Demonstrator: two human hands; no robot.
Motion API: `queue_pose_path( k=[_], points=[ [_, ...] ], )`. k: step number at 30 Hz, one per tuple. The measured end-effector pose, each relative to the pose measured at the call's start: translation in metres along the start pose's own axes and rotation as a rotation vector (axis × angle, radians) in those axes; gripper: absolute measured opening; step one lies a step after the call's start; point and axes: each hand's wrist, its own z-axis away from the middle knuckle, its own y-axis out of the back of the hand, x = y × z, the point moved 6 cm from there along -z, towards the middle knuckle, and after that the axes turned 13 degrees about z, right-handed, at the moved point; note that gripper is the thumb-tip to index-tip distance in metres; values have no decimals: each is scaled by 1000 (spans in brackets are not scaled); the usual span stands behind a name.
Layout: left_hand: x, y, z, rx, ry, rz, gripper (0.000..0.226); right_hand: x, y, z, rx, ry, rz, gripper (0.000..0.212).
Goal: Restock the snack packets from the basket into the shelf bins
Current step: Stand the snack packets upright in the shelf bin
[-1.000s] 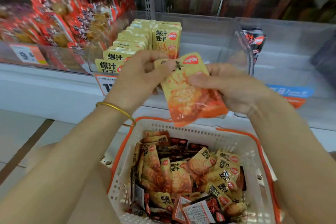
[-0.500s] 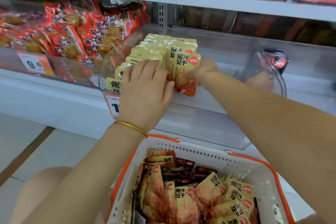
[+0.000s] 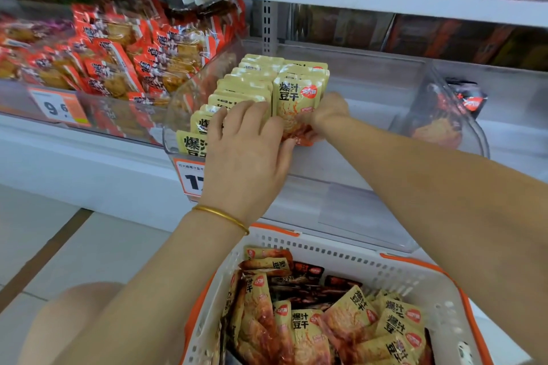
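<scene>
Packet (image 3: 298,104) now stands upright at the front of the right row in the clear bin (image 3: 341,184); a second ago both hands held it in the air above the basket, and half a second ago it leaned in tilted.

Right hand (image 3: 329,111): curled against the packet's lower right edge and gripping it there; fingertips hidden behind the packet.

Left hand (image 3: 249,154): fingers straight and spread, lying flat over the front of the left row (image 3: 243,83); thumb touches the packet's bottom edge. Gold bracelet (image 3: 221,214) on the wrist. The hands are close together, one on each side of the packet.

Both rows hold the same yellow packets, set on edge, faces to the front. An orange price tag (image 3: 189,178) is on the bin's front, partly covered by the left hand.

Basket (image 3: 326,249): white with orange trim, below the bin, with loose snack packets (image 3: 326,332) piled inside, yellow-orange and some dark.

Neighbouring bins: red packets (image 3: 118,68) to the left, a black packet (image 3: 471,98) to the right.
</scene>
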Motion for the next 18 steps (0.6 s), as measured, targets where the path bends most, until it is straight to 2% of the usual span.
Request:
queue_pose_path(
  k=[3, 8, 9, 11, 12, 13, 15, 18],
  points=[
    [-1, 1, 0, 12, -8, 12, 39, 4, -10, -9, -41, -32, -55, 66],
    [5, 8, 5, 70, -49, 43, 32, 9, -3, -2, -65, -75, -140, 74],
    [8, 12, 6, 99, -75, 61, 29, 9, 4, 2, -58, -81, -160, 70],
    [16, 22, 12, 169, -144, 105, 25, 5, 23, 17, -36, -62, -243, 47],
    [21, 28, 17, 202, -178, 123, 23, 1, 35, 32, -23, -22, -264, 32],
    [27, 33, 24, 227, -205, 137, 22, -2, 46, 51, -8, 26, -285, 26],
    [38, 40, 42, 241, -248, 154, 23, -6, 64, 102, -17, 176, -366, 37],
    [46, 26, 76, 107, -334, 209, 23, 5, 71, 183, -85, 388, -475, 30]
  ],
)
